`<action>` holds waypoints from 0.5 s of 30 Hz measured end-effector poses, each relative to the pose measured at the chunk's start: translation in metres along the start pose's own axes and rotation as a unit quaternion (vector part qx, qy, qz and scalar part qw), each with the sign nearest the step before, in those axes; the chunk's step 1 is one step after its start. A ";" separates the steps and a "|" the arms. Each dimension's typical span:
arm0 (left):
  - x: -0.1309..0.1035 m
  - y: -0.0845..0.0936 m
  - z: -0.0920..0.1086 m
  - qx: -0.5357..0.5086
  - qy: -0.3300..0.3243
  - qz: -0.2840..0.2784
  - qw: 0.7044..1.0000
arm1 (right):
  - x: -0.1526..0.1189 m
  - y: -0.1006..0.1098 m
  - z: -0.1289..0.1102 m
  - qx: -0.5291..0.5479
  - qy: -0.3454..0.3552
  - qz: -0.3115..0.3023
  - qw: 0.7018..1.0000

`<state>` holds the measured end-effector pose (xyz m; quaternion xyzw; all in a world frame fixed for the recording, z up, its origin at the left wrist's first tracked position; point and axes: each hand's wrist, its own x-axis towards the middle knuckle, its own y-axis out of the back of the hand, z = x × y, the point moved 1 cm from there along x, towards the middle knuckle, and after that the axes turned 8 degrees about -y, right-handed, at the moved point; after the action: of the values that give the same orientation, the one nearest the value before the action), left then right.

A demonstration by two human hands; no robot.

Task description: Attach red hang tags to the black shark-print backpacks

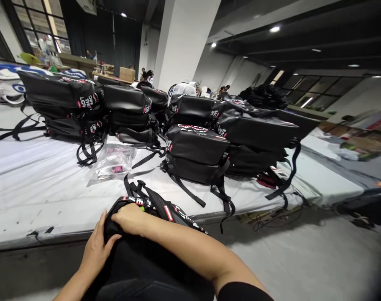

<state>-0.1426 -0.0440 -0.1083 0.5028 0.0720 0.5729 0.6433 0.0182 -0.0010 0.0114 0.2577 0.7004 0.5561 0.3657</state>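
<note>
**Two hands press on a black bag at the edge of a crowded surface**

Head view: Looking down and forward, a black backpack (146, 234) sits close to the viewer, half resting against the near edge of a low white surface (36, 188). The left hand (96, 246) lies flat against the bag's left side, fingers spread. The right hand (130, 217) is curled on the bag's top, fingers bent downward; whether it pinches a zip pull or only presses the fabric cannot be told. The two hands are close together but not touching.

The bag's straps (136, 190) trail up onto the surface. Just beyond them lies a clear plastic pouch (113, 165), and further back stand stacked black bags (196, 154) in rows, their long straps dangling over the edge.

Likely risks, judged from this position: the bag is only partly supported, so a loosened hold could let it slide off toward the floor. Its loose straps could snag the pouch or tangle with the dangling straps of the nearest stack, tugging that stack down if the bag is pulled back sharply.
</note>
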 end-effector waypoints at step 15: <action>0.027 0.031 0.061 -0.108 -0.084 -0.043 0.990 | -0.187 -0.026 0.020 0.352 -0.315 -0.159 0.867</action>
<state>-0.1130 -0.0618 -0.0432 0.4734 -0.0227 0.5049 0.7214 0.1480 -0.1393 0.0257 0.4155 0.7287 0.0965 0.5358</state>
